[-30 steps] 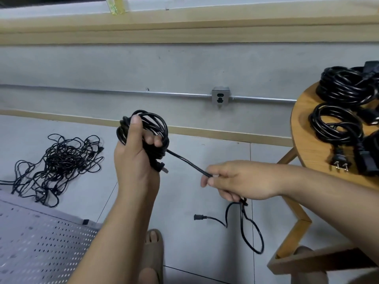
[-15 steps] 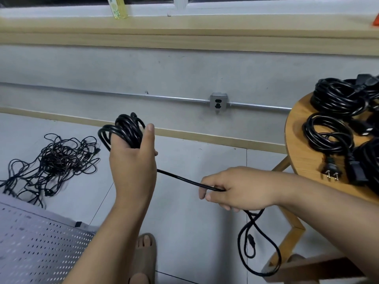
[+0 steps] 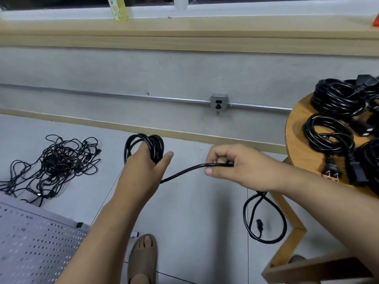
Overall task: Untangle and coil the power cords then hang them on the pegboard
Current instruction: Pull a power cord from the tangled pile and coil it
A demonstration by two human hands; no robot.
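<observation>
1. Two broad surfaces frame the scene: a grey tiled floor (image 3: 194,212) below a concrete wall with a socket (image 3: 219,104), and, at right, a round wooden tabletop (image 3: 295,140) carrying finished coils (image 3: 328,132).
2. Pegboard (image 3: 37,242), lower left, lying on the floor.
3. Tangled heap (image 3: 61,162) of cords on the floor, well apart from both hands.
4. Left hand (image 3: 143,162): grip closed through the coil (image 3: 155,144), thumb free.
5. Cord (image 3: 184,171): long axis runs left to right, from under the left hand up to the right hand (image 3: 231,165), whose thumb and fingers pinch it.
6. Tail (image 3: 264,241) loops below the right hand, the nearer one, ending in a connector (image 3: 259,225). The slack probably feeds leftward onto the coil.
</observation>
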